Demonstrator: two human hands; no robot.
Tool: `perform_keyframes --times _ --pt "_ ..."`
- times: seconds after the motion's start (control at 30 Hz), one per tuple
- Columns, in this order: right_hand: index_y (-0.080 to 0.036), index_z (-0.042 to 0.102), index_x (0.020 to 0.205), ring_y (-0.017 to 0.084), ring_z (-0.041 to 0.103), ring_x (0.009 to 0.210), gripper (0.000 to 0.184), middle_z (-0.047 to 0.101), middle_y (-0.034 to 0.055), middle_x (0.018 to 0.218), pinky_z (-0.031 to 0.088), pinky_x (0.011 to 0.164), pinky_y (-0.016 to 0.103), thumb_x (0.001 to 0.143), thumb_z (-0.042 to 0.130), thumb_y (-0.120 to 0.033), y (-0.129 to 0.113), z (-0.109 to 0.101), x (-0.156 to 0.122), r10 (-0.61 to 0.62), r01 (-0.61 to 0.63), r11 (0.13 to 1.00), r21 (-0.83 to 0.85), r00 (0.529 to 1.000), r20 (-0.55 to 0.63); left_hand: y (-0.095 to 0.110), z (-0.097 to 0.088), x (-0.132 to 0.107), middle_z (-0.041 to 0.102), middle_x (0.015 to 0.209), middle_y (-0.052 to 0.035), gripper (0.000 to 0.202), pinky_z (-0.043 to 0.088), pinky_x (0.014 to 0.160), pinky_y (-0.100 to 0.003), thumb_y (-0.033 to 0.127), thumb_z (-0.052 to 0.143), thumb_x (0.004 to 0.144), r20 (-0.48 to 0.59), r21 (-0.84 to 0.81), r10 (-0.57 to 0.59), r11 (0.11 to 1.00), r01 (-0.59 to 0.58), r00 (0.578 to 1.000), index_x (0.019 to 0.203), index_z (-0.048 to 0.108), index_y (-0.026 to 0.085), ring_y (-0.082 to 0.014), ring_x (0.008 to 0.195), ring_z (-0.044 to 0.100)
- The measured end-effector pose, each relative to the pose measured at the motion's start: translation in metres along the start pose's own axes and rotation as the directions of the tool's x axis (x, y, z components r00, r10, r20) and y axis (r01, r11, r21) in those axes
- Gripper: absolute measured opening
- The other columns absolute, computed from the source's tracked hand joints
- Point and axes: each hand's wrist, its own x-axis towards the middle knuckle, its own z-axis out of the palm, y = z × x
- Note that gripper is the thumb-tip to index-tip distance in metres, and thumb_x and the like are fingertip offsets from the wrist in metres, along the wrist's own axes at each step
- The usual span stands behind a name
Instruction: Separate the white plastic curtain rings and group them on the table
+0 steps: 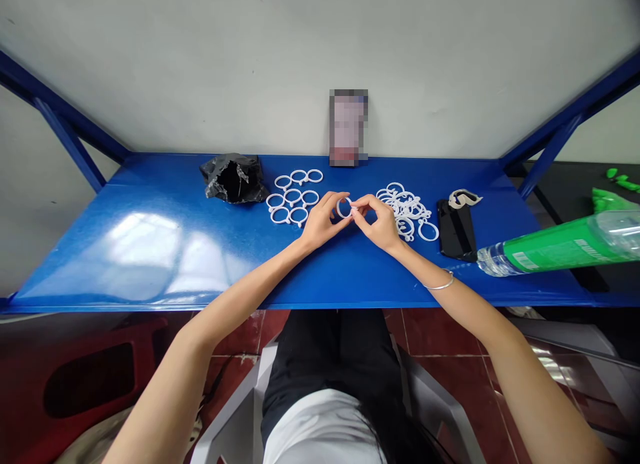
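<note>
Both my hands meet over the middle of the blue table, pinching one white plastic ring between them. My left hand grips the ring's left side with thumb and fingers. My right hand holds its right side by the fingertips. Just left of my left hand, several white rings lie flat in neat rows. A loose heap of white rings sits just right of my right hand.
A crumpled black plastic bag lies at the back left. A phone leans on the wall. A black phone with a white clip and a lying green-labelled bottle are at the right.
</note>
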Motion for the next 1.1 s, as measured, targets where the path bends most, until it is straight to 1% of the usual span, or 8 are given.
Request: perform_keyframes --times 0.17,0.43,0.57,0.7,1.1 --pt "-0.023 0.064 0.09 0.018 0.064 0.069 0.011 0.068 0.003 0.082 0.055 0.068 0.034 0.092 0.057 -0.031 0.0001 -0.0001 0.0001 0.023 -0.023 1.0 0.001 1.0 -0.002 0.0006 -0.0007 0.0005 0.063 0.109 -0.0089 0.04 0.05 0.064 -0.024 0.041 0.062 0.091 0.014 0.008 -0.01 1.0 0.01 1.0 0.124 0.056 0.019 -0.0124 0.075 0.06" --pt "-0.023 0.066 0.093 0.018 0.064 0.069 0.018 0.069 0.0034 0.082 0.055 0.069 0.034 0.094 0.057 -0.039 -0.0002 0.0005 0.0004 0.026 -0.026 1.0 0.008 1.0 -0.005 0.0007 -0.0012 0.0009 0.064 0.105 -0.0078 0.042 0.049 0.062 -0.022 0.046 0.061 0.092 0.002 -0.003 -0.001 1.0 0.001 1.0 0.122 0.057 0.018 -0.0102 0.07 0.058" --pt "-0.023 0.067 0.095 0.018 0.065 0.07 0.022 0.072 0.0044 0.088 0.056 0.069 0.034 0.095 0.057 -0.042 0.0003 0.0001 0.001 0.029 -0.028 0.999 0.021 1.0 -0.006 0.0007 -0.0012 0.0008 0.065 0.103 -0.0077 0.046 0.05 0.062 -0.023 0.052 0.06 0.091 0.013 0.005 -0.024 1.0 0.023 1.0 0.122 0.058 0.018 -0.01 0.067 0.057" --pt "-0.023 0.068 0.093 0.018 0.065 0.07 0.027 0.073 0.0048 0.088 0.056 0.069 0.034 0.095 0.056 -0.047 0.0021 -0.0007 0.0017 0.031 -0.031 0.999 0.017 1.0 -0.006 0.0 -0.0013 0.0006 0.066 0.102 -0.0076 0.051 0.05 0.064 -0.024 0.057 0.06 0.089 0.04 0.014 -0.046 0.999 0.045 0.998 0.123 0.059 0.018 -0.01 0.065 0.057" --pt "-0.023 0.069 0.087 0.019 0.068 0.073 0.022 0.075 0.0036 0.086 0.056 0.071 0.034 0.094 0.06 -0.042 0.0075 -0.0003 0.0023 0.041 -0.041 0.999 0.009 0.999 -0.023 -0.0009 -0.0001 0.0004 0.067 0.102 -0.0084 0.058 0.05 0.063 -0.024 0.063 0.058 0.088 0.048 -0.001 -0.034 0.999 0.034 0.998 0.121 0.06 0.017 -0.0102 0.064 0.057"
